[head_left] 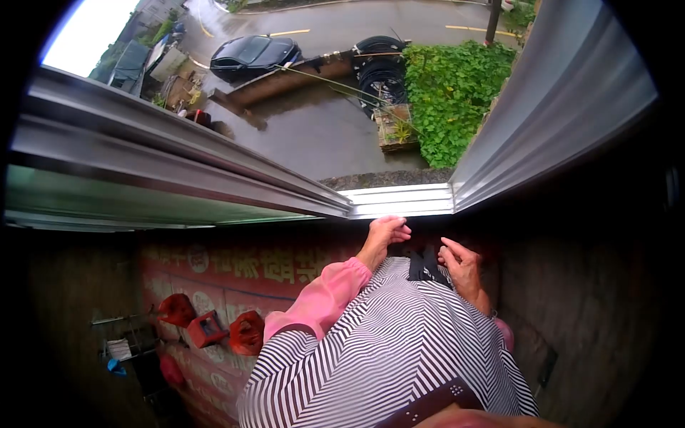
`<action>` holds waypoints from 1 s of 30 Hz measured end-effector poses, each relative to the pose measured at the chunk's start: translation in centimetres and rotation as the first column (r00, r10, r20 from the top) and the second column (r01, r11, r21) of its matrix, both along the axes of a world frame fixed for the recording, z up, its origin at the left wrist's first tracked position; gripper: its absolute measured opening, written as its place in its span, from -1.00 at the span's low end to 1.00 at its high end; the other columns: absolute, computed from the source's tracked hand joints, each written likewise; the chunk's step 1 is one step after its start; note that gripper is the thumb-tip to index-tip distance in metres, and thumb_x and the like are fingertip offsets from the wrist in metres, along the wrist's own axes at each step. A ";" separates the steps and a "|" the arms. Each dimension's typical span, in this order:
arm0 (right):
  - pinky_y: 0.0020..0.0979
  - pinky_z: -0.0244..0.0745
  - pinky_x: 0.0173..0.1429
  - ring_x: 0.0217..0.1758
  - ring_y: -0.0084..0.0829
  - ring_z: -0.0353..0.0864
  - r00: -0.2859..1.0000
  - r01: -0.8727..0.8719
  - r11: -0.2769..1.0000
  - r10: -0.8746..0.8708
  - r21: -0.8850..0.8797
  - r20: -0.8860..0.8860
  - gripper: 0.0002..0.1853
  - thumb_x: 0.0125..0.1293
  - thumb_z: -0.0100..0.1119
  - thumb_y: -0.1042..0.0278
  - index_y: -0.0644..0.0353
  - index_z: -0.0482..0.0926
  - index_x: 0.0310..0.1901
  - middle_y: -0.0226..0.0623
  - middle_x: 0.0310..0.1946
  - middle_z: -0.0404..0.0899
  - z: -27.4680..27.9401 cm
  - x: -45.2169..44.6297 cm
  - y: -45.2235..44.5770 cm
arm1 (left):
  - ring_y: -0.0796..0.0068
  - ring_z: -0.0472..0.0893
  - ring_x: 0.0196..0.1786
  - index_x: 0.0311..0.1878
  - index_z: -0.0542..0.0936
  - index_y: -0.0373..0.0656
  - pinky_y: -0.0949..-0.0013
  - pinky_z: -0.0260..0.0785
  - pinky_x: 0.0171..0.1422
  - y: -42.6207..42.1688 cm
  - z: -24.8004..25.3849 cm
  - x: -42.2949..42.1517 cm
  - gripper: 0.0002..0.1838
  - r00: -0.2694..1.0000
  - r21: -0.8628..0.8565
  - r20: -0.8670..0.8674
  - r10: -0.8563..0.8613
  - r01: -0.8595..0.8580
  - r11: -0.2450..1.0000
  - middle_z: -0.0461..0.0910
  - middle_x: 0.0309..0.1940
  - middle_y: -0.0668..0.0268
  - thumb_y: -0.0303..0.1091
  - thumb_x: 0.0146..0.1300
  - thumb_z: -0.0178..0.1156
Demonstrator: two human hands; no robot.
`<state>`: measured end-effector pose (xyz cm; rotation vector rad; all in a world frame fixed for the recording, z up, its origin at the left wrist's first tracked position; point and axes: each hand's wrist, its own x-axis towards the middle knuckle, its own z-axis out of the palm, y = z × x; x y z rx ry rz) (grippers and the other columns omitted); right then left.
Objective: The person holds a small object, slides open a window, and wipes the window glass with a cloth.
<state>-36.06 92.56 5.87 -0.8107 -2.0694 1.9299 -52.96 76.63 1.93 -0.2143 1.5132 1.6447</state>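
Note:
My left hand (387, 235), coming out of a pink sleeve (321, 296), is held just below the white window track (403, 203). Its fingers are curled and closed together. To the right and a little lower is my right hand (462, 267), its index finger and thumb brought together. Whatever either hand pinches, if anything, is too small or dark to make out. A dark cloth strip (426, 265) lies between the hands, over the front of the black-and-white striped garment (378, 328) I wear.
Metal window frames (178, 143) stand at both sides of the opening. Outside are a dark car (255, 55), coiled black hose (382, 82) and green plants (460, 93). Below left, several red objects (207, 329) sit by a red banner (235, 264) with yellow characters.

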 end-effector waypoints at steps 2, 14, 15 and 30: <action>-0.49 0.57 -0.25 -0.36 -0.45 0.71 0.999 -0.047 0.998 0.047 0.031 -0.005 -0.70 0.27 0.24 0.45 0.34 0.61 0.03 -0.05 -0.35 0.70 -0.1 -0.2 0.2 | 0.42 0.68 -0.32 -0.14 0.58 -0.20 0.44 0.53 -0.15 -0.5 0.2 0.6 -0.83 1.000 -0.013 -0.001 0.022 -0.022 1.000 0.67 -0.35 0.20 -0.31 0.32 0.19; -0.32 0.60 -0.06 -0.15 -0.11 0.72 0.974 -0.217 0.967 0.223 0.134 -0.030 -0.71 0.27 0.24 0.40 0.34 0.62 -0.01 0.08 -0.13 0.66 0.1 -1.1 0.2 | 0.43 0.69 -0.32 -0.17 0.59 -0.14 0.43 0.53 -0.18 -2.3 1.2 1.6 -0.86 0.995 -0.035 -0.012 0.098 -0.098 0.995 0.68 -0.36 0.22 -0.30 0.30 0.21; -0.32 0.61 -0.06 -0.15 -0.11 0.72 0.976 -0.210 0.968 0.215 0.139 -0.024 -0.71 0.27 0.23 0.40 0.34 0.62 -0.01 0.08 -0.13 0.66 0.1 -1.1 0.1 | 0.43 0.69 -0.32 -0.16 0.60 -0.15 0.44 0.53 -0.18 -2.2 1.2 1.5 -0.86 0.995 -0.024 -0.013 0.097 -0.097 0.995 0.69 -0.36 0.21 -0.30 0.31 0.21; -0.35 0.57 -0.15 -0.24 -0.18 0.73 0.976 -0.186 0.968 0.202 0.168 -0.083 -0.71 0.28 0.22 0.36 0.33 0.63 -0.02 0.04 -0.24 0.68 1.2 -1.3 -0.2 | 0.45 0.68 -0.35 -0.18 0.61 -0.16 0.44 0.54 -0.20 -2.5 1.3 1.4 -0.86 0.991 0.060 -0.056 0.119 -0.116 0.991 0.69 -0.38 0.23 -0.30 0.32 0.19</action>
